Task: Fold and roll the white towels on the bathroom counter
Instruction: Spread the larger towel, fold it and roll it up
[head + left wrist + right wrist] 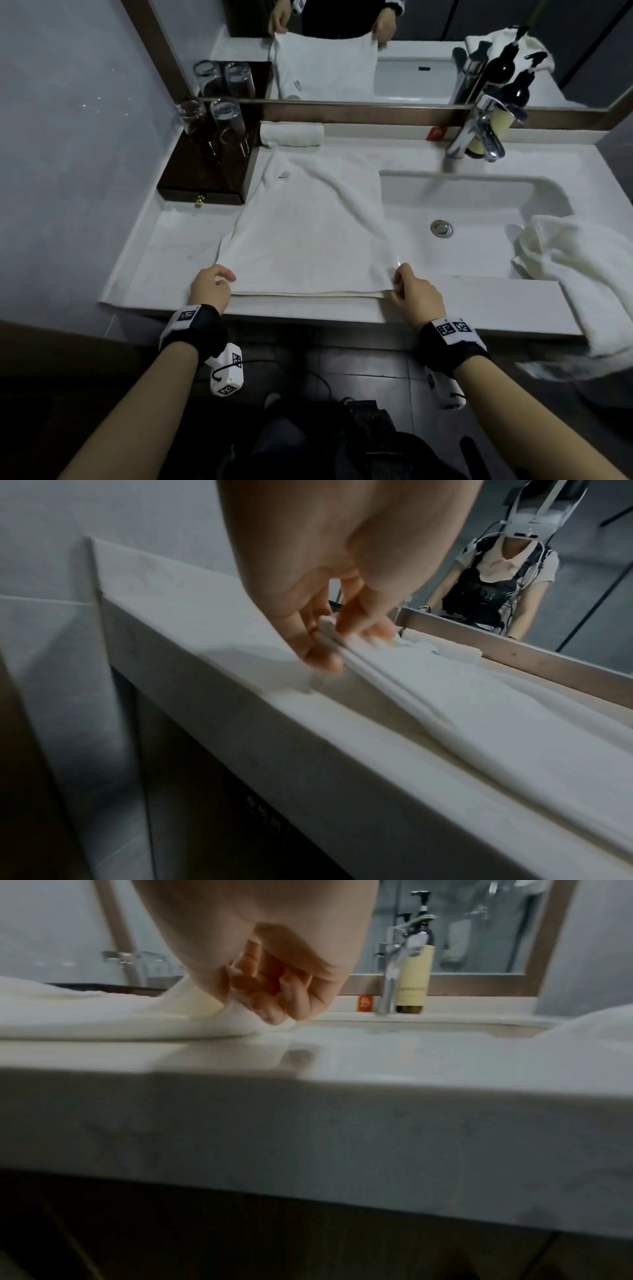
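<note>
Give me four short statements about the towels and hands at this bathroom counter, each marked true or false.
1. Both hands pinch the near corners of the flat towel: left hand, right hand. True.
2. A rolled towel lies by the mirror frame. True.
3. The flat towel lies wholly inside the sink. False: it lies mostly on the counter, one edge overhanging the sink.
4. The crumpled towel sits left of the glasses. False: it lies right of the sink.

Bathroom, likely hotel: sink [479, 219], mirror [342, 51].
</note>
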Demonstrator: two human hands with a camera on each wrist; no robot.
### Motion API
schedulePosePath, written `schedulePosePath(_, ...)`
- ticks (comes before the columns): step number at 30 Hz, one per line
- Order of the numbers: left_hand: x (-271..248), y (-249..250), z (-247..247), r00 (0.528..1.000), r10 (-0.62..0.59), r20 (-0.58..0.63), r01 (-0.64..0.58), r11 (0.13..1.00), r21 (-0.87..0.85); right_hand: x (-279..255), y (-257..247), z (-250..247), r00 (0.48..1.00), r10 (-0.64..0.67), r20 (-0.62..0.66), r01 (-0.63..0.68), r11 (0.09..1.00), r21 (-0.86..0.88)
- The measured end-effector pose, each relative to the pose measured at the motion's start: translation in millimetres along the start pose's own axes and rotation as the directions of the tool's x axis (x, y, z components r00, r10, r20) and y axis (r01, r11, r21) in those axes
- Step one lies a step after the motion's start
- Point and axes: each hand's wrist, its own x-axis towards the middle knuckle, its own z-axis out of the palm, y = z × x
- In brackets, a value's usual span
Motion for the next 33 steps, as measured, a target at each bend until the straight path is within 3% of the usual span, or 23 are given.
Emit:
schedulePosePath(3,-10.3,-5.0,1.3,0.998,-0.013,0.065,0.015,1.0,-0.025,-10.5,3.5,3.1,0.998,-0.056,0.039,0.056,0.998,-0.001)
schedulePosePath(5,-15.5,-9.9,-1.6,0.999,-0.026,0.025,0.025,0.999,0.029,-13.9,11.2,0.3,0.996,-0.041,0.085,0.044,0.999,-0.028)
schedulePosePath(9,-23.1,-11.8,-1.7,1.0,0.015,0.007,-0.016,0.982,0.187,-21.0,19.5,-4.9,0.958,-0.139,0.252,0.186,0.968,-0.171)
schedulePosePath(13,-23.1,-7.0,0.5,1.0,0.005,0.031,-0.016,0.937,0.35,-19.7,20.9,-11.3,0.949,-0.288,0.125,0.305,0.94,-0.152)
schedulePosePath(17,-21.6,-1.9,6.1,1.0,0.007,0.028,-0.018,0.917,0.4,-7.3,8.8,-7.7,0.897,-0.44,-0.043,0.431,0.892,-0.136)
schedulePosePath(21,-20.9,-4.5,6.6,0.997,-0.03,0.069,-0.008,0.87,0.494,0.5,10.4,2.1,0.93,-0.326,0.171,0.36,0.9,-0.245)
schedulePosePath(23,-16.0,-5.7,1.8,0.993,-0.046,0.108,-0.017,0.855,0.519,0.3,22.6,0.4,0.944,-0.254,0.212,0.309,0.906,-0.289)
schedulePosePath(26,-5.0,2.6,-7.1,0.995,-0.063,0.075,0.015,0.851,0.526,5.1,32.1,-9.8,0.971,-0.189,0.144,0.226,0.924,-0.309)
schedulePosePath(28,5.6,14.3,-10.0,0.998,-0.046,0.031,0.024,0.862,0.507,13.3,26.5,-17.6,0.972,-0.231,0.04,0.233,0.935,-0.266)
schedulePosePath(31,25.1,37.5,-10.0,0.999,0.043,0.017,-0.046,0.886,0.462,32.8,2.4,-29.0,0.958,-0.279,-0.069,0.266,0.951,-0.159)
schedulePosePath(33,40.9,52.9,-6.0,0.994,0.098,0.058,-0.114,0.885,0.451,49.2,-17.3,-30.4,0.96,-0.275,-0.059,0.266,0.955,-0.13)
